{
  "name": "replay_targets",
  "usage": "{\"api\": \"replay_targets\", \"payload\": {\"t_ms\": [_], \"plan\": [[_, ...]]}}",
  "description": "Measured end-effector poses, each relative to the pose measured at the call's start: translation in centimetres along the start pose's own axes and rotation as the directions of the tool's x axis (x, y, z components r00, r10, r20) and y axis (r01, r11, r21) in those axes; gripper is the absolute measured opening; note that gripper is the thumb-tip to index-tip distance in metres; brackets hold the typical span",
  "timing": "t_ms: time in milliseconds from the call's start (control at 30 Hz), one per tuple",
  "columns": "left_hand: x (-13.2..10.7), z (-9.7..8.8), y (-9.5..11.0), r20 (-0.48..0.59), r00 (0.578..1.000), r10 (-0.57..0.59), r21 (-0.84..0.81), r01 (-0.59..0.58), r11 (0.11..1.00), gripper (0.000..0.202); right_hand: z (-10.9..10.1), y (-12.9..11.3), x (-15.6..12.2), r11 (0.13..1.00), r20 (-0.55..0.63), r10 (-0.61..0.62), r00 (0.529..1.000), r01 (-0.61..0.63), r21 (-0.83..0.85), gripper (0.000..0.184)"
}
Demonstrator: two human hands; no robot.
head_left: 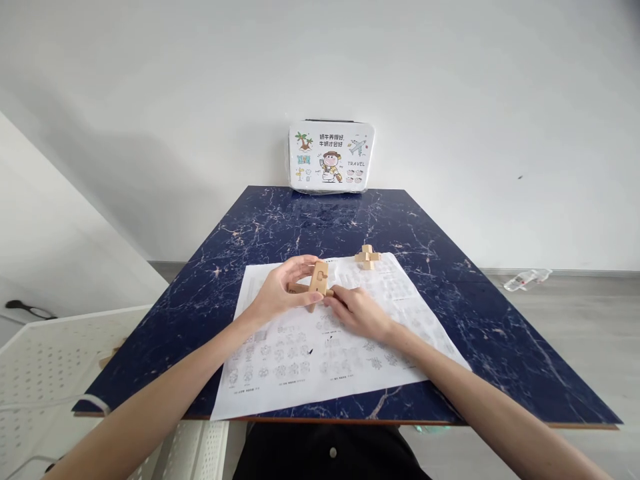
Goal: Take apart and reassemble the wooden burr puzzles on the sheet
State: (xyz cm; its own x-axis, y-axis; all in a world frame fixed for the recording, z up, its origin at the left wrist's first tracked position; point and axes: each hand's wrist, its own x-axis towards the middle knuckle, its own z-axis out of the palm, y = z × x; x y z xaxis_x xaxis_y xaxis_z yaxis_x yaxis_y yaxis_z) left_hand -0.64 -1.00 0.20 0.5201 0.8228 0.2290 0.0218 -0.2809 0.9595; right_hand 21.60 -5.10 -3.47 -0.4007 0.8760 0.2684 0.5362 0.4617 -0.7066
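My left hand (286, 287) grips a wooden interlocking puzzle block (319, 277), its thumb below and its fingers behind. The block is tan, with a notched outline on its face, and other wooden bars cross behind it. My right hand (357, 309) is closed around the end of a small wooden bar (329, 293) that meets the block from the right. How far this bar sits inside the block cannot be seen. Both hands are over a printed instruction sheet (305, 390) with rows of small diagrams. A cross-shaped wooden puzzle (368, 257) stands at the sheet's far edge.
The sheet lies on a dark blue marbled table (260, 227). A white cartoon-printed case (331, 157) stands upright at the back against the wall. To the left is a white perforated rack (60, 353) with a cable. A clear plastic bottle (527, 279) lies on the floor at right.
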Motion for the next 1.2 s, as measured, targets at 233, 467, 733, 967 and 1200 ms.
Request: {"api": "replay_targets", "payload": {"t_ms": [233, 467, 733, 967, 1200], "plan": [[0.9, -1.3, -0.3, -0.319, 0.933, 0.166, 0.154, -0.122, 0.981, 0.06, 0.0, -0.5, 0.2, 0.991, -0.008, 0.079, 0.997, -0.077, 0.106, 0.035], [1.5, -5.1, -3.1, -0.402, 0.911, 0.096, 0.6, 0.183, 0.779, 0.081, -0.5, -0.2, 0.4, 0.925, -0.001, 0.218, 0.976, -0.206, 0.319, 0.041], [1.5, -4.6, -2.0, -0.254, 0.957, 0.141, 0.673, 0.07, 0.737, 0.062, -0.7, 0.5, 0.6, 0.849, 0.03, 0.214, 0.976, -0.201, 0.488, 0.049], [0.4, -1.4, -0.2, 0.091, 0.989, -0.115, 0.181, 0.097, 0.979, 0.045, -0.8, -0.2, 0.4, 0.84, 0.066, 0.158, 0.985, -0.169, 0.515, 0.047], [0.3, -1.2, -0.2, 0.197, 0.969, -0.149, -0.01, 0.154, 0.988, 0.048, -1.3, -0.5, 0.5, 0.715, 0.109, 0.044, 0.993, -0.108, 0.691, 0.054]]}}
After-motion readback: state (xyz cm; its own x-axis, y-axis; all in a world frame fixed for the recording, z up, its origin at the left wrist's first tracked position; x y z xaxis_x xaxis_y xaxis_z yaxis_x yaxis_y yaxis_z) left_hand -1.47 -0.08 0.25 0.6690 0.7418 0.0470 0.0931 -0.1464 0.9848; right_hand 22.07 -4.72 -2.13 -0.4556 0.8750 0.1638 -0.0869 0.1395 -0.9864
